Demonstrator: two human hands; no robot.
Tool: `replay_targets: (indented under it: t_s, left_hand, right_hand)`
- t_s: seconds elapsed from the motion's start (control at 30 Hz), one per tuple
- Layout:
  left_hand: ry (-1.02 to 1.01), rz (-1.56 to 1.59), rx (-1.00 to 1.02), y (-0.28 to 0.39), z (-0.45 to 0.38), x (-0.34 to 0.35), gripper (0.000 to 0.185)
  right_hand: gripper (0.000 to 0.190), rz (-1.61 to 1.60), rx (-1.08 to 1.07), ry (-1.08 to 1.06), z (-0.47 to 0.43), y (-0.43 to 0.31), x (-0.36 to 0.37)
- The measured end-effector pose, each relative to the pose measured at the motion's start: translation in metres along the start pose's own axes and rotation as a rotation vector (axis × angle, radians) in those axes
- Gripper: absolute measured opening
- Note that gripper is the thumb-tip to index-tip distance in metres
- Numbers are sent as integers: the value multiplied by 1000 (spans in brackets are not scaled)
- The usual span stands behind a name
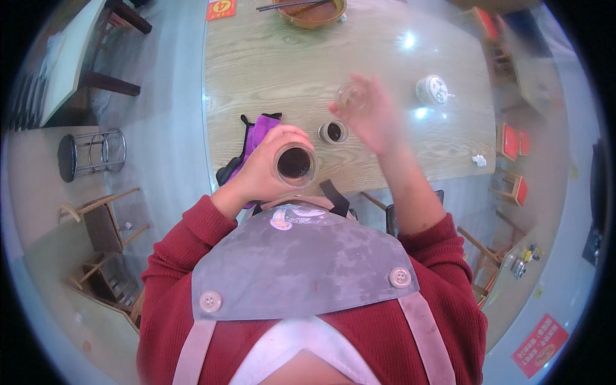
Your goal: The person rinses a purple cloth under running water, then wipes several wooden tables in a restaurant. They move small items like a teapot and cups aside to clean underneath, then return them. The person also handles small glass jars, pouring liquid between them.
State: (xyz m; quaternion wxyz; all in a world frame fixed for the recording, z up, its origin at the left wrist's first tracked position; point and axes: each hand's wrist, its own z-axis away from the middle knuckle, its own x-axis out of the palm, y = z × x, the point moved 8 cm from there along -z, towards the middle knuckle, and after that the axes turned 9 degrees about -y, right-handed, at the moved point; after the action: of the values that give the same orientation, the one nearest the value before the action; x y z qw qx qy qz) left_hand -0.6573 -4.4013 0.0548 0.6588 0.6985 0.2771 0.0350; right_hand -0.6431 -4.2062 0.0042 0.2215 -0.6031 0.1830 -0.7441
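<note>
My left hand (265, 166) is wrapped around a clear cup of dark liquid (294, 162), close in front of my apron. A purple cloth with black trim (257, 132) lies on the table, partly hidden behind that hand. Out over the table, my right hand (373, 115) is blurred and grips a clear cup (352, 98) that looks nearly empty. Between the two hands a second cup of dark liquid (333, 132) rests on the wooden tabletop (269, 72).
At the far edge sits a brown bowl (313, 17) with chopsticks (291, 5) across it. A white patterned lidded pot (432, 90) stands to the right, with crumpled tissue (479, 160) near the table's right edge. A stool (91, 151) is on the left.
</note>
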Motion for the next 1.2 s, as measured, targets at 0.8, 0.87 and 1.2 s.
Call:
replay_targets:
  t_s: [0.8,0.87,1.2]
  left_hand:
    - [303,234,-333,-68,5,9,59]
    - [273,121,-342,-71,7,7,60]
    - [266,-208,-288,-55,18,-11,62]
  right_hand:
    - [76,1656,-166,-70,45,38,-73]
    - [76,1559,-159,8,39,49,-81]
    - [66,1730,-357,-92,45,13,40]
